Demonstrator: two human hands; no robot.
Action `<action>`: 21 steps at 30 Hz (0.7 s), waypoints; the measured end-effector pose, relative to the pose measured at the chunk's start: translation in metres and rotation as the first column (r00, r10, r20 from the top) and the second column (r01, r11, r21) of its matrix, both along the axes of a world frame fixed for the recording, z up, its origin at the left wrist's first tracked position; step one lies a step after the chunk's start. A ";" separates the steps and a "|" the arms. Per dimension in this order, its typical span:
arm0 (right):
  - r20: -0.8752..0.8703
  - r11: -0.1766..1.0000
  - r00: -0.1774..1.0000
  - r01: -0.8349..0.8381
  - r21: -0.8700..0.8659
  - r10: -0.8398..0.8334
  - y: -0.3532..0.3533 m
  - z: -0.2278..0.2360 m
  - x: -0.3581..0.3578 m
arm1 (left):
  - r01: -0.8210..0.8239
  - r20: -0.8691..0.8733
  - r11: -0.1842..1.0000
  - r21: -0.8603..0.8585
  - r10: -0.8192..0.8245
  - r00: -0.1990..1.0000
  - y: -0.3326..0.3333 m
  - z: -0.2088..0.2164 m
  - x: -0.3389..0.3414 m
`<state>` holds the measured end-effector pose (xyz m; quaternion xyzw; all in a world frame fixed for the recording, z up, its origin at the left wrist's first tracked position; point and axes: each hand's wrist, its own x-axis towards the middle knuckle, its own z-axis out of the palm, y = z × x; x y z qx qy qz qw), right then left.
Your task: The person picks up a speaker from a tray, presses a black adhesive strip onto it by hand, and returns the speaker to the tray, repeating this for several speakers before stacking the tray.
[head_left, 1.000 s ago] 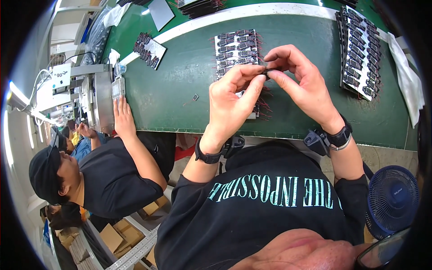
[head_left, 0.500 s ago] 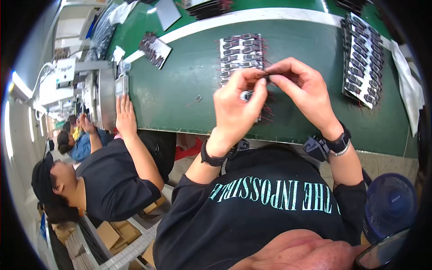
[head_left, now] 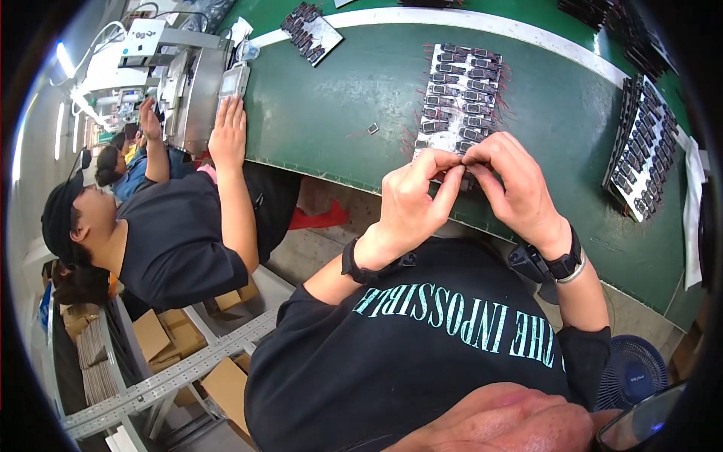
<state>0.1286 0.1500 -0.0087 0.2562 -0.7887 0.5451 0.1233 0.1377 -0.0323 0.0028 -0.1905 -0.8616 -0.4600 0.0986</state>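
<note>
My left hand (head_left: 418, 192) and my right hand (head_left: 520, 188) meet fingertip to fingertip over the near end of a white board (head_left: 449, 119). Both pinch at the same spot; a dark speck shows between the tips, too small and covered to name. Rows of small black rectangular parts (head_left: 477, 96) with thin red and black wires lie on the board. My hands hide its near end. One loose small part (head_left: 373, 129) lies on the green table, left of the board.
Stacked boards of similar parts (head_left: 644, 151) stand at the right, near white sheeting (head_left: 693, 218). A partly filled board (head_left: 315, 34) lies far left. A co-worker's hand (head_left: 228, 132) touches a grey device (head_left: 234, 81) beside a machine. A blue fan (head_left: 631, 369) stands lower right.
The view has shifted, so the table and boards appear farther right. My joined hands now sit over the board's near end, lower in the picture, still pinching.
</note>
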 end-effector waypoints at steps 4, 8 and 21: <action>-0.050 0.994 0.998 -0.032 0.101 0.038 0.000 0.001 0.001 | -0.001 -0.069 1.000 -0.019 -0.001 0.998 -0.003 0.000 0.007; -0.110 1.000 0.994 -0.026 -0.001 0.026 0.000 0.008 -0.001 | -0.107 -0.036 0.993 0.042 0.108 0.993 -0.018 0.009 0.000; -0.309 0.889 0.951 0.130 0.438 0.013 -0.036 0.015 -0.026 | -0.301 0.289 0.815 0.495 0.171 0.942 -0.074 -0.010 -0.040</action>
